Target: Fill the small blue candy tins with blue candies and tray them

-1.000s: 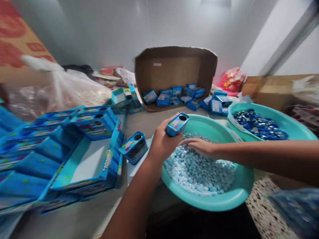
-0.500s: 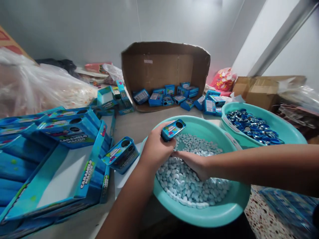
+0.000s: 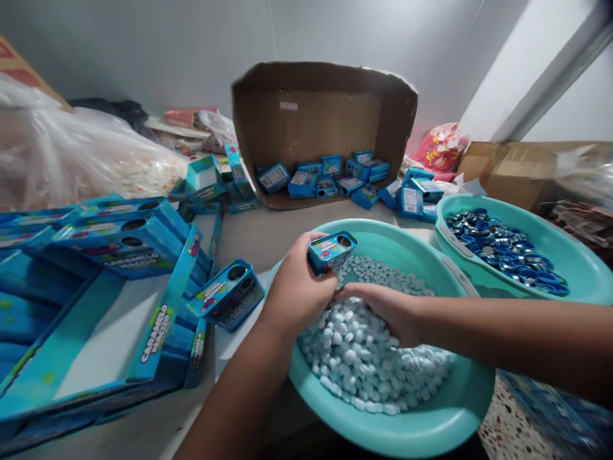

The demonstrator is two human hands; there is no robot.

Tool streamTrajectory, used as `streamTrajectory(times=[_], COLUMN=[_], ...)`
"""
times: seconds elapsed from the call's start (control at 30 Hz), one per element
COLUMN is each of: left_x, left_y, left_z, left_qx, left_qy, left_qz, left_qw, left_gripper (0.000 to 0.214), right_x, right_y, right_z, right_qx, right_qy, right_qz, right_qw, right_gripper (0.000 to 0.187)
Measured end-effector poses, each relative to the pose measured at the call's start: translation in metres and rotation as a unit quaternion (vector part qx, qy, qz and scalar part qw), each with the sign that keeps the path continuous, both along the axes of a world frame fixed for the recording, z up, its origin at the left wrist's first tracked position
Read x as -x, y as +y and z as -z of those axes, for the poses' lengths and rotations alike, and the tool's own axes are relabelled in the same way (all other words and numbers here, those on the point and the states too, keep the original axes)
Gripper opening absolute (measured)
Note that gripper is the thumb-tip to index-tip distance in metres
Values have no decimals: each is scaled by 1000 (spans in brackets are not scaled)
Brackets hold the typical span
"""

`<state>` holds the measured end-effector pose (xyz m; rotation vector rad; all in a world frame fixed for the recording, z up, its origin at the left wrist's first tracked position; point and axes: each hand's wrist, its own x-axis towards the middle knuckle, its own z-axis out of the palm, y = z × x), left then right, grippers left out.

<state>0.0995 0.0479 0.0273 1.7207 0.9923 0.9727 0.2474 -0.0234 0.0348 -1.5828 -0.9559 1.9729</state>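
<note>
My left hand (image 3: 295,291) grips a small blue tin (image 3: 332,250) with a round hole in its top, held over the near rim of a teal basin (image 3: 421,421). The basin is heaped with pale blue candies (image 3: 373,358). My right hand (image 3: 390,310) lies palm-down in the candies just below the tin, fingers curled into the pile; what they hold is hidden. Another blue tin (image 3: 226,294) lies on the table to the left of my left wrist.
A second teal basin (image 3: 569,255) of dark blue caps stands at the right. An open cardboard box (image 3: 325,108) with several small blue boxes is behind. Blue display cartons (image 3: 110,306) crowd the left, with a clear plastic bag (image 3: 71,160) beyond them.
The tin has tipped more level and dropped a little toward the candies. My right hand has dug deeper into the pile under it. The camera shifted slightly.
</note>
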Motion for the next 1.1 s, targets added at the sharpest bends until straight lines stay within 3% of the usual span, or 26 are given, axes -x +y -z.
streamTrajectory(times=[0.03, 0.1, 0.3, 0.43, 0.53, 0.63, 0.73, 0.93, 1.1], left_x=[0, 0, 2, 4, 4, 4, 4, 3, 2], left_y=[-2, -8, -21, -21, -19, -18, -18, -17, -15], left_z=[-1, -3, -11, -14, -14, -13, -12, -12, -12], left_qx=[-1, -23, -77, -54, -37, -32, -37, -39, -37], left_qy=[6, 21, 139, 186, 165, 157, 159, 141, 137], left_qz=[-3, -10, -26, 31, 115, 161, 173, 179, 179], left_qw=[1000, 999, 987, 981, 979, 974, 971, 973, 974], left_gripper=[50, 49, 50, 44, 39, 39, 41, 44, 44], right_x=[-4, -13, -37, -41, -41, -36, -30, -25, -26], right_y=[-3, -10, -20, -11, 2, 15, 23, 30, 33], right_z=[-4, -10, -31, -50, -57, -56, -50, -36, -33], right_qx=[54, 87, -10, -132, -229, -265, -267, -321, -298], right_qy=[48, 104, 114, 181, 203, 212, 217, 158, 176], right_qz=[30, 110, 289, 410, 418, 425, 439, 389, 411], right_qw=[997, 985, 950, 884, 855, 839, 830, 849, 843], right_gripper=[53, 42, 26, 22, 20, 15, 14, 20, 19])
